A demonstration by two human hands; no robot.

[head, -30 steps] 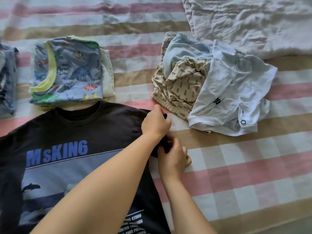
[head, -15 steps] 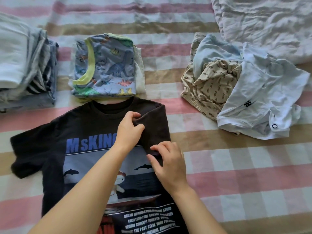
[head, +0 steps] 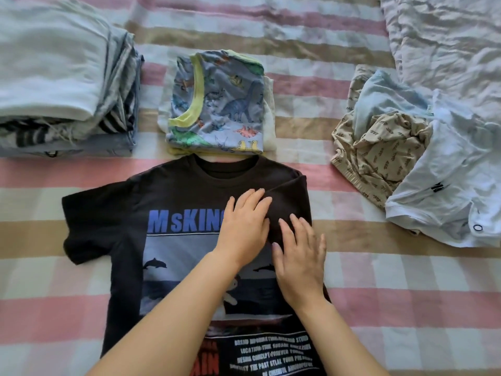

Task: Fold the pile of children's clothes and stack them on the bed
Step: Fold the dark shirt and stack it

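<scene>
Black T-shirt [head: 173, 202] lies on the striped bed [head: 379, 280], one sleeve folded inward. Left hand [head: 245, 223] and right hand [head: 299, 256] press it flat, fingers straight.

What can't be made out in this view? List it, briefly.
Head view only:
- Black printed cotton T-shirt: the end of its blue lettering lies under the left hand; its hem is cut off by the bottom edge; the small white print is blurred.
- Folded grey and striped stack: cut off by the left edge.
- Beige patterned garment: partly covered by the crumpled white garment.
</scene>
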